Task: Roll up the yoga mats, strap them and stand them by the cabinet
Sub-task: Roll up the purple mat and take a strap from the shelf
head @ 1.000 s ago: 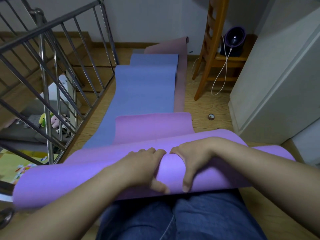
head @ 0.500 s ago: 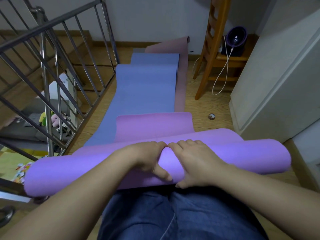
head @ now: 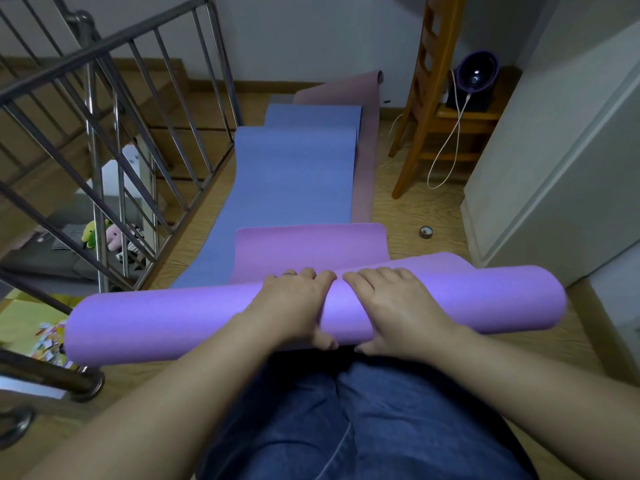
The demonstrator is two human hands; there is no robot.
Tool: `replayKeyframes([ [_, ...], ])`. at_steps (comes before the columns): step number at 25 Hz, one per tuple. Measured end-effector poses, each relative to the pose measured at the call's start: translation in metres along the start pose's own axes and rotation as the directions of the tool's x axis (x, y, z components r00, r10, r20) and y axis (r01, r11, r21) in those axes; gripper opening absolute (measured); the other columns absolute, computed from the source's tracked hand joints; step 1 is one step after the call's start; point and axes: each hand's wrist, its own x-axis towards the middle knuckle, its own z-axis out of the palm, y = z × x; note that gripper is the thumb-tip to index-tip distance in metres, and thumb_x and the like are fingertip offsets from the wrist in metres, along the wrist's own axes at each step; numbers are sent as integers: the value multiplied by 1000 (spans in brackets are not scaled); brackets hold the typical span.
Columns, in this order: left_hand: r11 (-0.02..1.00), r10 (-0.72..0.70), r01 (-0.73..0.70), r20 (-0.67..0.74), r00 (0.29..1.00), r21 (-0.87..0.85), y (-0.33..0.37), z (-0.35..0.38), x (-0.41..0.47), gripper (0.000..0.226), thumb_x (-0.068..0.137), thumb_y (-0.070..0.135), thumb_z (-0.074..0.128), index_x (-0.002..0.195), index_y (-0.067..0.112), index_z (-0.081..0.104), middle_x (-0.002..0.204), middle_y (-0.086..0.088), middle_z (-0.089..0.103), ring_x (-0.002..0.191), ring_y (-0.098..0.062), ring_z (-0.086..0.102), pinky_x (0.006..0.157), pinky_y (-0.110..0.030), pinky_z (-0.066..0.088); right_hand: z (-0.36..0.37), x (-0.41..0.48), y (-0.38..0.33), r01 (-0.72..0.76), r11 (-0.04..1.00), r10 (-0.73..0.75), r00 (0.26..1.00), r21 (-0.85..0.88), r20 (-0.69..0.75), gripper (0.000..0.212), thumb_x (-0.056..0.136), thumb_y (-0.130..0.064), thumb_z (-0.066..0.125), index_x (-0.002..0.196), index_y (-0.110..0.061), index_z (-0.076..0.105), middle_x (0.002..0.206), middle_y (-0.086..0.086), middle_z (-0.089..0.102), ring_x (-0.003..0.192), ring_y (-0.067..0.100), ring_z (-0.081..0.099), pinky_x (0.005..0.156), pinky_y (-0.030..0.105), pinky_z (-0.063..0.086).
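A purple yoga mat (head: 166, 322) lies across my knees as a thick roll, its pink unrolled end (head: 311, 251) still flat on the floor ahead. My left hand (head: 294, 303) and my right hand (head: 398, 306) sit side by side on the middle of the roll, fingers over its top and thumbs under its near side, gripping it. Beyond it two blue mats (head: 294, 174) lie flat, one overlapping the other, with a dusty pink mat (head: 367, 133) under them reaching the far wall. The grey cabinet (head: 554, 168) stands at the right.
A metal stair railing (head: 104, 150) runs along the left, with a drop to a lower floor behind it. A wooden chair (head: 426, 109) with a dark fan (head: 476, 77) and a white cable stands by the cabinet. A small round metal object (head: 425, 232) lies on the floor.
The roll has grown thicker and moved forward over the mat. Both hands shifted from fingers hooked over its front to lying over its top, and the flat pink part got shorter.
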Motion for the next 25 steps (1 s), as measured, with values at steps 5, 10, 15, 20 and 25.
replayKeyframes([
  [5,986,79,-45,211,974,-160,-5,-20,0,87,65,61,74,135,26,37,124,-2,58,108,-25,56,90,-36,47,-37,4,4,66,994,-82,978,89,191,85,62,-64,73,126,-17,42,113,4,59,100,26,56,79,34,44],
  [10,941,150,35,506,850,-337,-6,-30,-10,75,66,60,75,129,36,43,118,15,59,106,-13,57,94,-31,46,-52,-1,-2,50,977,-137,893,206,430,89,56,-68,77,125,-20,46,107,2,63,93,25,58,78,35,50],
  [15,949,102,19,366,925,-314,-7,-30,-8,88,69,60,73,141,29,34,132,6,51,117,-18,51,100,-36,42,-45,20,15,-85,921,-155,815,380,558,79,57,-60,81,122,-27,50,111,-7,62,97,16,58,87,31,49],
  [20,994,30,-35,59,998,101,19,-1,-35,106,71,61,68,149,24,6,144,-3,28,128,-28,37,104,-44,31,-41,33,23,-201,858,-161,769,473,619,79,56,-62,81,123,-36,49,118,-17,58,105,10,57,97,33,46],
  [25,995,58,-46,141,988,-86,-1,-9,-16,102,67,60,72,147,26,18,136,-5,40,119,-29,45,98,-42,41,-30,-11,4,24,977,-68,977,213,202,106,62,-75,65,147,-28,24,139,-5,45,123,20,45,100,37,38],
])
